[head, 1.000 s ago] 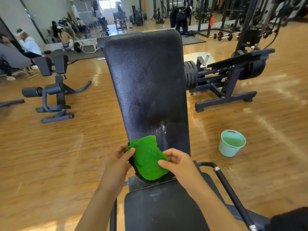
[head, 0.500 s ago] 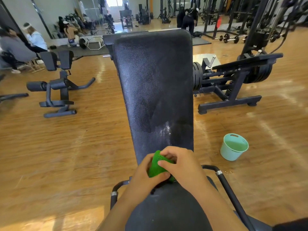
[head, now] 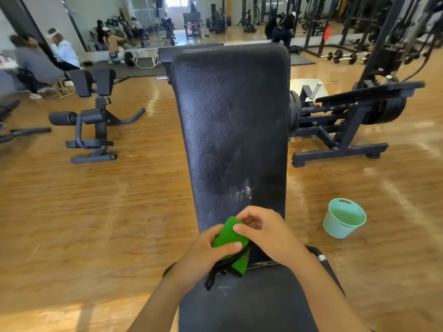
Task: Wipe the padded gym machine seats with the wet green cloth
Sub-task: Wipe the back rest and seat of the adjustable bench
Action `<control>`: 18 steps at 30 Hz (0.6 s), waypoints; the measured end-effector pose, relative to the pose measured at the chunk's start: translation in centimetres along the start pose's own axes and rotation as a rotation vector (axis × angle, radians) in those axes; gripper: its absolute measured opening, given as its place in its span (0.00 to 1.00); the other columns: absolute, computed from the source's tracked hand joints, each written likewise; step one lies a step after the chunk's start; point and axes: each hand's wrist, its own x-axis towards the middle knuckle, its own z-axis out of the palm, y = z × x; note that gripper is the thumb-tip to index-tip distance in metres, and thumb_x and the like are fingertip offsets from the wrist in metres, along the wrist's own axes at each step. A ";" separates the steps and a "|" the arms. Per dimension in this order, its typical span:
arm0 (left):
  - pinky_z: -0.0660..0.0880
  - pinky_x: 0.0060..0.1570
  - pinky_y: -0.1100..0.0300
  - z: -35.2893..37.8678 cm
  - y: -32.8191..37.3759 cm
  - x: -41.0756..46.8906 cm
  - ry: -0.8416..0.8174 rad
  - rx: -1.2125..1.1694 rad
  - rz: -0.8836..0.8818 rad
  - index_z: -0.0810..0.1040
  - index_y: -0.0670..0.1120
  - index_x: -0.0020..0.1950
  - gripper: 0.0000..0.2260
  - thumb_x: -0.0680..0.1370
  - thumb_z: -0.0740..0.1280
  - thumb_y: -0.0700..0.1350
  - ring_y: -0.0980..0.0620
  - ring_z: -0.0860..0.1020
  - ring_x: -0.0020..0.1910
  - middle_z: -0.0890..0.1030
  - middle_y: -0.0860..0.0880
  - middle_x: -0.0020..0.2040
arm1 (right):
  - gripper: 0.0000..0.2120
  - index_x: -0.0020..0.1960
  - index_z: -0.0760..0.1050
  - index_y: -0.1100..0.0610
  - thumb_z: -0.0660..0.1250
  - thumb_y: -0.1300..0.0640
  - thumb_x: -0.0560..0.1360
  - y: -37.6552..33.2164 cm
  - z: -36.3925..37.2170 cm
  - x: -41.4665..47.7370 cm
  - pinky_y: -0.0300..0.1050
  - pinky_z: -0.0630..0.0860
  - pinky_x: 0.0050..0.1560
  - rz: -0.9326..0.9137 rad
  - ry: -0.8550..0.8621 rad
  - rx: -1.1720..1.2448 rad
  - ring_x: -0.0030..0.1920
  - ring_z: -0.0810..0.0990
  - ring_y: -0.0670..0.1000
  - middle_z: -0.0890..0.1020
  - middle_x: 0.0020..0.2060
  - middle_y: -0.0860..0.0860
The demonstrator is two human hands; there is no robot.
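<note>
L hand [head: 203,251] wraps curled fingers round the green cloth [head: 227,237] at the backrest pad [head: 232,116] base; R hand [head: 269,233] pinches its top, prob. refolding 1 fresh wet face.

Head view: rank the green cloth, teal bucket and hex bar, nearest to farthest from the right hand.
1. green cloth, touching the right hand.
2. teal bucket, floor to the right.
3. hex bar, far back left.
</note>
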 end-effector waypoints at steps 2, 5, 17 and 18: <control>0.76 0.50 0.63 -0.2 -0.2 0.1 0.020 0.040 -0.020 0.77 0.47 0.59 0.23 0.67 0.75 0.52 0.55 0.81 0.51 0.83 0.51 0.51 | 0.01 0.45 0.81 0.55 0.73 0.59 0.73 0.4 0.2 0.6 0.46 0.79 0.47 0.015 0.017 -0.001 0.42 0.82 0.51 0.84 0.40 0.51; 0.75 0.58 0.59 -0.7 -0.6 -0.2 0.015 0.126 0.027 0.71 0.57 0.64 0.33 0.62 0.79 0.53 0.57 0.78 0.59 0.78 0.56 0.59 | 0.03 0.42 0.80 0.55 0.73 0.59 0.73 0.9 0.2 1.2 0.40 0.76 0.41 0.070 0.026 0.090 0.38 0.80 0.48 0.83 0.37 0.52; 0.75 0.56 0.52 0.2 -1.0 -1.7 0.512 -0.299 0.059 0.79 0.47 0.58 0.09 0.79 0.65 0.42 0.51 0.80 0.55 0.84 0.48 0.54 | 0.10 0.43 0.81 0.57 0.64 0.61 0.79 0.5 -0.1 0.7 0.38 0.78 0.36 0.340 -0.180 0.456 0.36 0.82 0.43 0.83 0.34 0.50; 0.76 0.54 0.53 0.3 -0.7 -1.9 0.519 -0.358 0.039 0.79 0.46 0.59 0.10 0.80 0.62 0.41 0.51 0.81 0.53 0.84 0.47 0.53 | 0.08 0.44 0.82 0.57 0.64 0.61 0.79 0.5 0.1 0.6 0.39 0.79 0.39 0.340 -0.208 0.440 0.38 0.82 0.44 0.84 0.37 0.50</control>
